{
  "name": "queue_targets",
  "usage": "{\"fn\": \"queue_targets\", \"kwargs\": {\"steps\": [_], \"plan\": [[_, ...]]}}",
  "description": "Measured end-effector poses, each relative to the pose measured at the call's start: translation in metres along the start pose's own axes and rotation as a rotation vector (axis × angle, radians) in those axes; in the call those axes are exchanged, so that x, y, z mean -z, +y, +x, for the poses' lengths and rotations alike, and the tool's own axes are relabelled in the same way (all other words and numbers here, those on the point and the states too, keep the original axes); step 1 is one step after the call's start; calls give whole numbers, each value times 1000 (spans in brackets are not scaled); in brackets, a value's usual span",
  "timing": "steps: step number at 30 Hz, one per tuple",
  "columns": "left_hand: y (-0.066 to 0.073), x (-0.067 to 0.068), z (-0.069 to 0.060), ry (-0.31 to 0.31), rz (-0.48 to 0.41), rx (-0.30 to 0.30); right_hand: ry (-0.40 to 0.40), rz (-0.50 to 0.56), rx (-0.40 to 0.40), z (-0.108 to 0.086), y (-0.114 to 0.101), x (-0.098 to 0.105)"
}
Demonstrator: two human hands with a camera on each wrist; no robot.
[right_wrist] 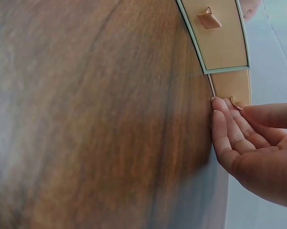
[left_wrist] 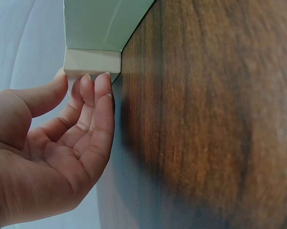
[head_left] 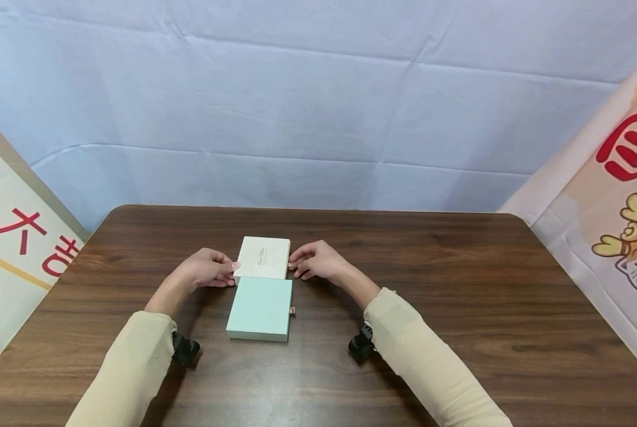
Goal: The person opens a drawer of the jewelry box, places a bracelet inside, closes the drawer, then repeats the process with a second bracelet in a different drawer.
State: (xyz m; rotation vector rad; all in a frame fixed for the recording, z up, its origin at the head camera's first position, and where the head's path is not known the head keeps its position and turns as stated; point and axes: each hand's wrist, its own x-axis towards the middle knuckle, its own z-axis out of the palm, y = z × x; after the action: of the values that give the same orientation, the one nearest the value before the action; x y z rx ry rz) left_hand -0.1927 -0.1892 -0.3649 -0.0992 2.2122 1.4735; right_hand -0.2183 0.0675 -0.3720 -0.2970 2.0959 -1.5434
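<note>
A cream drawer box (head_left: 263, 257) with small printed writing lies flat on the table, directly behind a mint-green drawer box (head_left: 260, 308). My left hand (head_left: 210, 268) holds the cream box by its left end, the thumb on the top edge and the fingers against the side (left_wrist: 92, 62). At the opposite end, my right hand (head_left: 318, 261) has thumb and fingertips around the small ribbon tab (right_wrist: 236, 103) on the cream box's tan face. Another ribbon tab (right_wrist: 209, 19) sticks out of the mint-green box's tan drawer front, untouched.
Both boxes lie on a dark wood-grain table (head_left: 430, 308). A pale cloth (head_left: 297, 107) hangs behind it. Printed banners stand at the left (head_left: 25, 237) and right (head_left: 617, 237). Each wrist carries a small black camera.
</note>
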Motion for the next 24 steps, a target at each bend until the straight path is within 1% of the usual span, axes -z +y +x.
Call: {"fn": "queue_targets", "kwargs": {"steps": [8, 17, 24], "plan": [[0, 0, 0, 1, -6, 5, -9, -34, 15, 0, 0, 0], [3, 0, -3, 5, -3, 4, -39, -23, 20, 0, 1, 0], [2, 2, -6, -26, -10, -30, -34, -2, 8, -1, 0, 0]]}}
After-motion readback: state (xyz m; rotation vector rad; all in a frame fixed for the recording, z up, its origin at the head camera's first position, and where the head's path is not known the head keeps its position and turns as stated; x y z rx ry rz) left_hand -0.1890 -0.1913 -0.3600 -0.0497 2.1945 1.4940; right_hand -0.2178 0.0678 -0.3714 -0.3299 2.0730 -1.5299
